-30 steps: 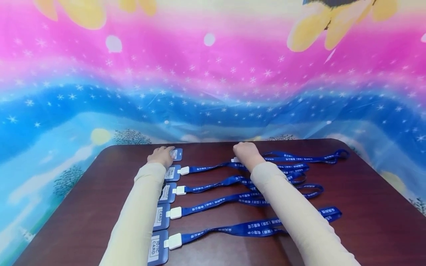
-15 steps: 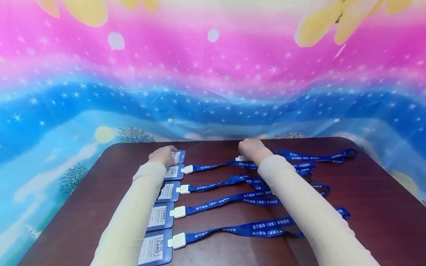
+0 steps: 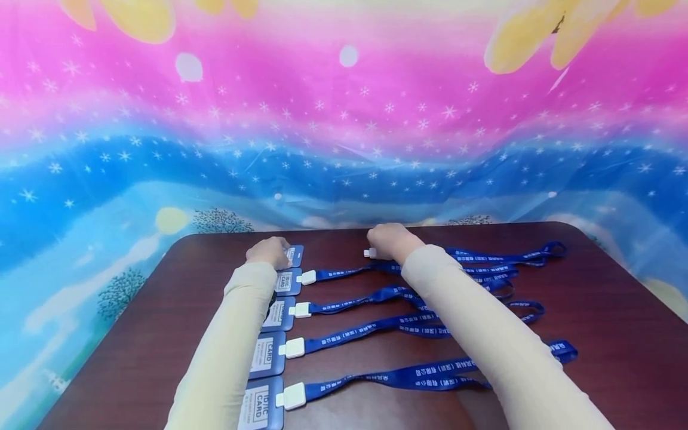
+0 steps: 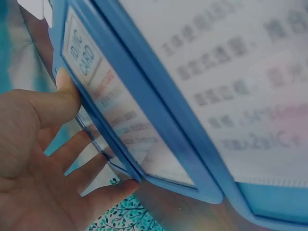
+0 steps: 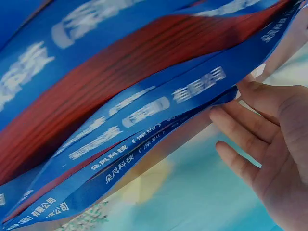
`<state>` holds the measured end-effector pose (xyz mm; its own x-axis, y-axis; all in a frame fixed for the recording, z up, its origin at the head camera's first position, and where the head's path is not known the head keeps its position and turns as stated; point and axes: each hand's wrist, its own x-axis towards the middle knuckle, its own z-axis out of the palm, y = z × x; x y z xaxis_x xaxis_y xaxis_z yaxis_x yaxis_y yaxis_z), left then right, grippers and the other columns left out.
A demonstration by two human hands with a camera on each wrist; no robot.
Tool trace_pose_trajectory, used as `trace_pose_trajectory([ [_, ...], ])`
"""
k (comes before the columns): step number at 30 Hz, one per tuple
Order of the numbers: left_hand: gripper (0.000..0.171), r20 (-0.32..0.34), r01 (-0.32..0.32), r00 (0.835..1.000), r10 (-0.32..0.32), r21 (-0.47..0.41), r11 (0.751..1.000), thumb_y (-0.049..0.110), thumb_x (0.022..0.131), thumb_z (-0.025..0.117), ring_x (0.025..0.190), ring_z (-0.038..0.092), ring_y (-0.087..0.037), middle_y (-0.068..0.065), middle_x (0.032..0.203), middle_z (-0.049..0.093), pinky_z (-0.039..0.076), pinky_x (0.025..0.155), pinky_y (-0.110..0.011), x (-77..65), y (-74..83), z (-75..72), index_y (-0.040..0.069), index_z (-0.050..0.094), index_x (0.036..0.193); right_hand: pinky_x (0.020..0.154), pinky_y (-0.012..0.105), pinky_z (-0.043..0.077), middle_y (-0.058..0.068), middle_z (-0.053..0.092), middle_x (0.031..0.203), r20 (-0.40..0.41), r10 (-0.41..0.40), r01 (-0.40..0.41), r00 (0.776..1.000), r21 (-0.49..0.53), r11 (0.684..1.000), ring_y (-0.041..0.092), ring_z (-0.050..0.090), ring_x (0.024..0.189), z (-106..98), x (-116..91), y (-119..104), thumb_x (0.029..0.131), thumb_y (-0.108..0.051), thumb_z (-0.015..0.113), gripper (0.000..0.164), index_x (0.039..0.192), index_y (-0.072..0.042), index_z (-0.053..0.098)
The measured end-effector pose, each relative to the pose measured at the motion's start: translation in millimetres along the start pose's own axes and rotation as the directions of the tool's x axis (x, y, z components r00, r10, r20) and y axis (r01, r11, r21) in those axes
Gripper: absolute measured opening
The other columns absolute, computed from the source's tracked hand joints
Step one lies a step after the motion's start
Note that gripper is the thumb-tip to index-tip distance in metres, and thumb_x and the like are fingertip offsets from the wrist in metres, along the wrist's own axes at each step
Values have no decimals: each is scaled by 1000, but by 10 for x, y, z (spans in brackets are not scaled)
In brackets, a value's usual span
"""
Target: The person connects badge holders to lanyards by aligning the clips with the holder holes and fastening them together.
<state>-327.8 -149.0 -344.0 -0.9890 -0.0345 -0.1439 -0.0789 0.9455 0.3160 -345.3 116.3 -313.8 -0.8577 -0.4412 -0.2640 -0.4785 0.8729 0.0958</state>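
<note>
In the head view, my left hand (image 3: 267, 252) is at the far end of a column of blue ID card holders, gripping the farthest holder (image 3: 295, 255). The left wrist view shows the thumb on that holder's near edge and the fingers spread along its underside. To the right, my right hand (image 3: 395, 241) pinches a blue lanyard (image 3: 478, 257) close to its white clip (image 3: 369, 253). This clip points left, apart from the held holder. In the right wrist view the thumb lies against the strap (image 5: 197, 86), with the other fingers below it.
Nearer me, several card holders (image 3: 263, 355) lie in a column, each joined by a white clip (image 3: 295, 347) to a blue lanyard (image 3: 371, 328) stretching right. The lanyards partly lie under my right arm. A patterned cloth (image 3: 344, 149) hangs behind the brown table's (image 3: 177, 286) far edge.
Over the last half second my right hand has slid left, bringing the lanyard and its white clip nearer the farthest card holder. My left hand stays at that holder. The head view has shifted slightly.
</note>
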Motion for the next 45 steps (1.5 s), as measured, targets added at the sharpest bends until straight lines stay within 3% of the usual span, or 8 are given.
trace_pose_trajectory([
  [7, 48, 21, 26, 999, -26, -36, 999, 18, 91, 71, 116, 54, -36, -20, 135, 58, 38, 100, -56, -50, -11, -42, 9, 59, 136, 74, 35, 50, 4, 63, 79, -32, -58, 57, 998, -53, 997, 19, 56, 71, -129, 101, -307, 101, -21, 58, 17, 94, -10, 69],
  [14, 48, 16, 22, 1000, -21, -51, 998, 19, 92, 71, 121, 53, -37, -19, 137, 57, 37, 102, -57, -42, -8, -41, 9, 59, 137, 88, 34, 52, 2, 69, 100, -60, -81, 71, 995, -155, 985, 18, 63, 90, -123, 304, -577, 102, -20, 57, 17, 109, -14, 71],
  [27, 51, 29, 3, 1000, -3, -30, 1000, 23, 91, 72, 116, 55, -36, -18, 136, 58, 40, 98, -55, -30, 11, -48, 8, 59, 137, 91, 32, 52, 0, 71, 108, -117, -163, 126, 980, -278, 952, 15, 66, 97, -101, 552, -1051, 103, -23, 54, 24, 120, -15, 69],
  [31, 52, 41, -11, 999, 12, -26, 1000, 23, 91, 72, 121, 53, -37, -18, 139, 55, 39, 99, -56, -25, -37, -56, 9, 57, 139, 90, 31, 53, 1, 70, 109, -115, -179, 136, 977, -309, 941, 15, 66, 97, -93, 615, -1121, 104, -22, 52, 25, 124, -14, 66],
  [36, 55, 53, -29, 998, 31, -41, 999, 25, 92, 71, 124, 51, -39, -20, 142, 52, 39, 104, -56, -26, -88, -66, 8, 55, 141, 86, 30, 55, 1, 70, 106, -127, -169, 128, 977, -282, 951, 15, 67, 94, -92, 654, -1197, 104, -20, 54, 24, 123, -14, 68],
  [45, 54, 49, -81, 995, 84, -64, 995, 22, 92, 71, 122, 52, -39, -22, 140, 53, 40, 105, -51, -42, -60, -90, 3, 54, 140, 85, 28, 55, 0, 70, 106, -152, -153, 99, 976, -318, 943, 15, 67, 96, -67, 702, -1232, 103, -18, 55, 23, 121, -13, 68],
])
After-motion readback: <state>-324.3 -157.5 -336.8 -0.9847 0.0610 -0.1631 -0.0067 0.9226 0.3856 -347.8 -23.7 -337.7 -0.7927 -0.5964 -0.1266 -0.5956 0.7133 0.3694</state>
